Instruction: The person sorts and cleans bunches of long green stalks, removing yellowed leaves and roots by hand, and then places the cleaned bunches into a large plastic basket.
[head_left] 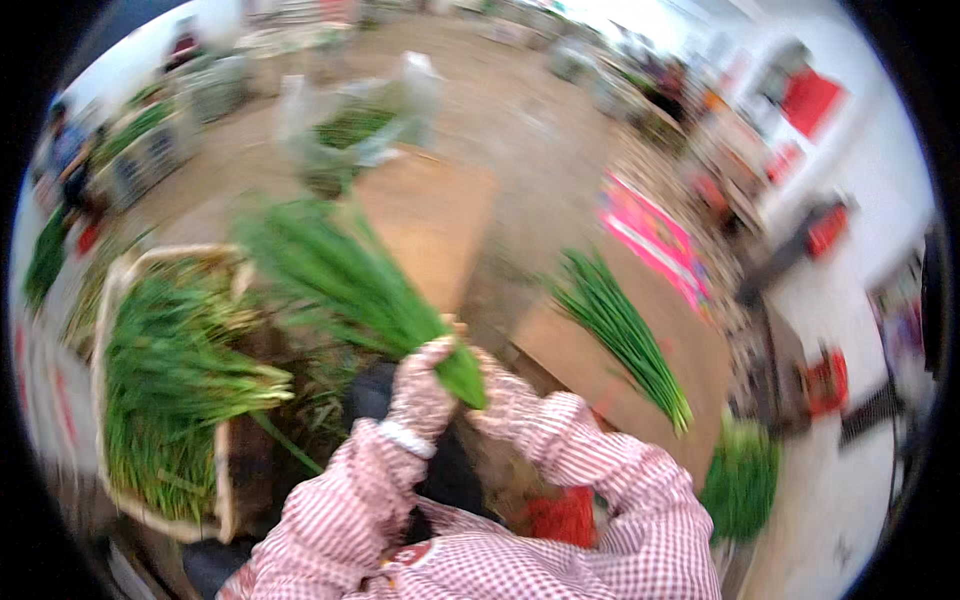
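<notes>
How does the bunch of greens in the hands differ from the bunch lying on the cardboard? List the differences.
The held bunch is gripped by both gloved hands, left hand and right hand; the cardboard bunch lies untouched on the cardboard. The held bunch looks thicker and fans up-left; the cardboard bunch looks slimmer. Both are long green stalks.

Left hand [422, 385] and right hand [505, 395] clench together, gloved.
</notes>
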